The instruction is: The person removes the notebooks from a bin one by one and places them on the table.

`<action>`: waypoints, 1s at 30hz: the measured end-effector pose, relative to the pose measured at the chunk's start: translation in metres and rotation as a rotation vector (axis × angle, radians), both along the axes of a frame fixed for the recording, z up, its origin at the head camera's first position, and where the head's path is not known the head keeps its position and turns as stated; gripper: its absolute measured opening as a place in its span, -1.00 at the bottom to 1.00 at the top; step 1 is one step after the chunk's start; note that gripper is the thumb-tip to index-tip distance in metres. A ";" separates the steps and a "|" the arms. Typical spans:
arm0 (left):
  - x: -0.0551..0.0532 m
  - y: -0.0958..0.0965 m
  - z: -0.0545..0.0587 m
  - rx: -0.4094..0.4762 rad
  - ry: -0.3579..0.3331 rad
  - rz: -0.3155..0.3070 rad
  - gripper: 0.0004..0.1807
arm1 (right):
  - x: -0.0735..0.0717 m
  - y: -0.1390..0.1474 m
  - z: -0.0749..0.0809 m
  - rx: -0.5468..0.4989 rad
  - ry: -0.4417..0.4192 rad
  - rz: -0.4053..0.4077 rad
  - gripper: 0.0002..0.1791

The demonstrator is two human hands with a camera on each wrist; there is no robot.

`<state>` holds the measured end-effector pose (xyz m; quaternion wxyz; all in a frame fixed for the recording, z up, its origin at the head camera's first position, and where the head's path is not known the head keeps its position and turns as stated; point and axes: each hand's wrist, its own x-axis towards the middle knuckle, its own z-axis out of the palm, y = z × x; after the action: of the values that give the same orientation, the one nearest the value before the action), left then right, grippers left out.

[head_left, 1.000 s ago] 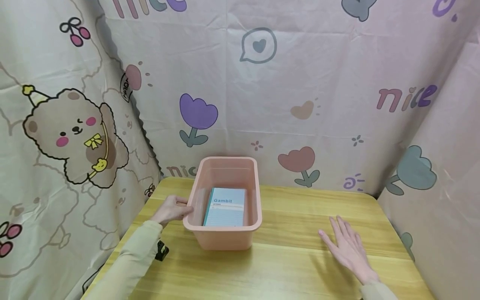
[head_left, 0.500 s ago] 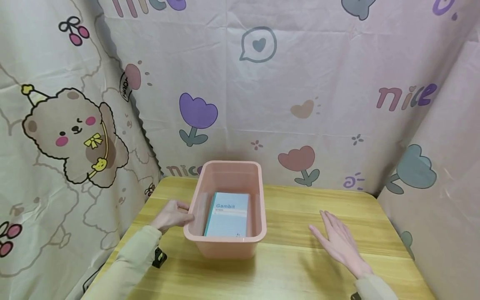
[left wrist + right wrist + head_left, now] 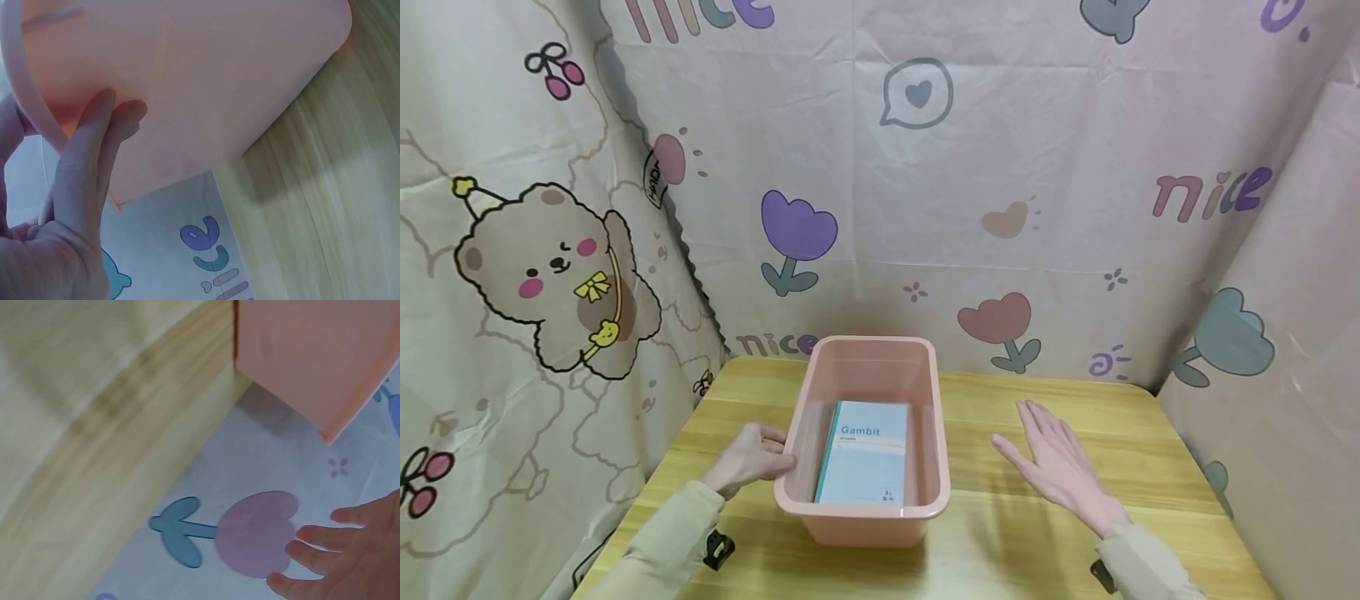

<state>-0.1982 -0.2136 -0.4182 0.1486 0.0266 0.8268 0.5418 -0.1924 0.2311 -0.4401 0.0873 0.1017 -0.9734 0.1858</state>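
Note:
A pink plastic bin (image 3: pixel 868 531) is on the wooden table, left of centre. Inside it lies a pale blue notebook (image 3: pixel 867 458) with "Gambit" on its cover. My left hand (image 3: pixel 748 458) pinches the bin's left rim; in the left wrist view the thumb is on one side of the rim and the fingers (image 3: pixel 84 162) lie along the outer wall. To the right of the bin, and apart from it, my right hand (image 3: pixel 1063 458) hovers with straight fingers and nothing in it. The bin's side (image 3: pixel 306 356) also shows in the right wrist view.
The wooden table (image 3: pixel 1000 550) reaches back to a printed curtain (image 3: pixel 1060 150) hanging behind it. More curtain (image 3: pixel 497 417) hangs at the left side. A small black camera (image 3: pixel 718 550) sits at the left wrist, another dark one (image 3: pixel 1102 575) at the right.
The bin, with the notebook in it, has moved toward me and slightly right, my left hand staying on its rim. My right hand has moved left, closer to the bin.

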 end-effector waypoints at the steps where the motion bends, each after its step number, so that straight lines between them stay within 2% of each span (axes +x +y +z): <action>1: 0.001 0.000 0.000 0.005 0.002 -0.010 -0.47 | -0.001 -0.002 0.003 0.008 0.002 0.005 -0.05; 7: 0.007 0.001 0.000 0.005 0.004 -0.027 -0.45 | -0.007 -0.016 0.019 0.066 0.015 0.024 0.01; 16: 0.015 0.006 -0.002 -0.001 -0.038 -0.005 -0.40 | -0.018 -0.047 0.046 0.130 0.021 0.068 0.03; 23: 0.020 0.010 -0.003 0.025 -0.015 -0.040 -0.39 | -0.027 -0.074 0.065 0.198 -0.023 0.104 0.04; 30: 0.026 0.012 -0.001 0.022 -0.031 -0.029 -0.38 | -0.037 -0.101 0.075 0.232 -0.045 0.141 0.00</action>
<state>-0.1726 -0.2012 -0.4191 0.1691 0.0317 0.8180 0.5489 -0.2297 0.1304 -0.3647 0.0399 0.1749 -0.9805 0.0797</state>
